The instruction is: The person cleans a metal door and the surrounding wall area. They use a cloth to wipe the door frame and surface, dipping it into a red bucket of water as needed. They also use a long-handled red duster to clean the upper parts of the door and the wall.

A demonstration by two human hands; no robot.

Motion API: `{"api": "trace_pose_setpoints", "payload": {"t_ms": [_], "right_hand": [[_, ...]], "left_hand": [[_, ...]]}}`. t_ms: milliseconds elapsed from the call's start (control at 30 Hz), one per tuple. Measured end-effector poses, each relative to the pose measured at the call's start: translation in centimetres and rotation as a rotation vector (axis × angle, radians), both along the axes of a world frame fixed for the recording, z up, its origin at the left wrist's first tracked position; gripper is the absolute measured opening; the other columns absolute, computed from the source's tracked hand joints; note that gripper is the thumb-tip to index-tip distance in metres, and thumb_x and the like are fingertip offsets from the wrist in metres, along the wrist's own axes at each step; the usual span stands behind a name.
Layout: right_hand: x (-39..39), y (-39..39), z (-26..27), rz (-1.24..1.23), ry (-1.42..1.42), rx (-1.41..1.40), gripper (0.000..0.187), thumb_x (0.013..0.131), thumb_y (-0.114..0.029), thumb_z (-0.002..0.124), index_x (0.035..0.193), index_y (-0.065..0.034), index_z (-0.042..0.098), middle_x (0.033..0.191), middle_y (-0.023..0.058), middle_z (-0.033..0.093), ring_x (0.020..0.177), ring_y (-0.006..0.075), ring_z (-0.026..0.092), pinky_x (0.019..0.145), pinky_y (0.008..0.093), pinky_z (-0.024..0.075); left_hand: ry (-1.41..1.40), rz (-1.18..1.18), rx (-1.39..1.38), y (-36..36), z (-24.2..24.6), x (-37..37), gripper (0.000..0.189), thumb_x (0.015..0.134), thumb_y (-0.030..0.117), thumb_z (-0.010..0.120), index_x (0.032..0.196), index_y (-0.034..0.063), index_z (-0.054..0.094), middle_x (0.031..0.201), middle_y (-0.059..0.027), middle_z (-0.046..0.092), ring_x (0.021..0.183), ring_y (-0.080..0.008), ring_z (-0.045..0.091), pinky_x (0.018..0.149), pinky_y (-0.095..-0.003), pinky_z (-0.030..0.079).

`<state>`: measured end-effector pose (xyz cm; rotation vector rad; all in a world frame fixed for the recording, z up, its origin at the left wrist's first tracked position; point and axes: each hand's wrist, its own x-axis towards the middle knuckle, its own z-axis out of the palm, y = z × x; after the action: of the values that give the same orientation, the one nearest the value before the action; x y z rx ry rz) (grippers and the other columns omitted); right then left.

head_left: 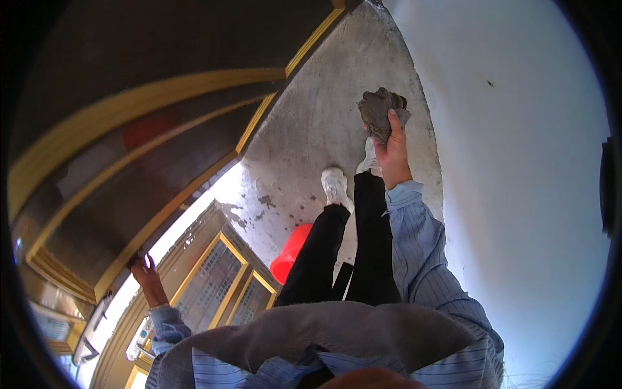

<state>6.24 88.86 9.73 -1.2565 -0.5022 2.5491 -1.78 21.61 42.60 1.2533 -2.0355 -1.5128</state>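
A crumpled, damp-looking grey-brown rag [381,111] is bunched in my right hand [394,153], with the thumb pressed on top of it. My arm holds it out over the floor, above my right shoe. Down at the left, my left hand [146,279] is at the edge of a dark glossy door [141,209] with gold trim. Its fingers curl at that edge, and the fingertips are partly hidden.
A red plastic bucket [291,255] stands beside my left leg. Dark wet spots mark the concrete floor [311,116]. A white wall [505,170] runs along the right. Another door with patterned panes [214,277] and a lever handle [90,351] are at lower left.
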Motion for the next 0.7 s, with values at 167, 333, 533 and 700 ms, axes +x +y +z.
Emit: {"api": "trace_pose_setpoints", "payload": {"t_ms": [167, 333, 533, 700], "right_hand": [[-8.5, 2.7, -8.7, -0.106, -0.273, 0.349, 0.064, 0.079, -0.026, 0.076, 0.131, -0.0055, 0.044, 0.126, 0.0103, 0.054, 0.112, 0.0246, 0.055, 0.092, 0.0407, 0.0475], [-14.6, 6.4, -14.1, -0.169, -0.296, 0.518, 0.079, 0.078, -0.026, 0.078, 0.137, -0.0002, 0.033, 0.132, 0.0167, 0.047, 0.118, 0.0295, 0.050, 0.101, 0.0407, 0.0436], [-20.7, 9.3, -21.5, -0.270, -0.266, 0.707, 0.074, 0.077, -0.024, 0.078, 0.132, 0.0053, 0.039, 0.125, 0.0198, 0.053, 0.111, 0.0285, 0.054, 0.095, 0.0383, 0.0443], [-26.7, 10.8, -28.3, -0.207, -0.556, 1.233, 0.067, 0.076, -0.037, 0.076, 0.122, 0.0035, 0.049, 0.114, 0.0180, 0.061, 0.097, 0.0297, 0.062, 0.087, 0.0365, 0.0473]], "left_hand": [[-0.059, 0.021, -0.070, 4.3, -0.1, -2.0, 0.015, 0.082, 0.009, 0.053, 0.090, 0.0181, 0.062, 0.082, 0.0053, 0.060, 0.075, -0.0091, 0.053, 0.081, -0.0342, 0.047], [-0.074, -0.116, -0.047, 0.7, 1.4, -0.4, 0.020, 0.069, -0.002, 0.054, 0.083, 0.0118, 0.059, 0.082, 0.0028, 0.060, 0.078, -0.0122, 0.053, 0.080, -0.0329, 0.047], [-0.085, -0.265, 0.041, 2.3, 1.8, -1.6, 0.037, 0.065, -0.018, 0.045, 0.091, 0.0033, 0.061, 0.079, -0.0044, 0.062, 0.054, -0.0122, 0.046, 0.060, -0.0257, 0.047], [-0.105, -0.210, -0.036, 3.5, 1.7, -2.2, 0.024, 0.058, -0.012, 0.053, 0.070, 0.0085, 0.049, 0.063, 0.0008, 0.045, 0.059, -0.0109, 0.045, 0.067, -0.0261, 0.047]]}}
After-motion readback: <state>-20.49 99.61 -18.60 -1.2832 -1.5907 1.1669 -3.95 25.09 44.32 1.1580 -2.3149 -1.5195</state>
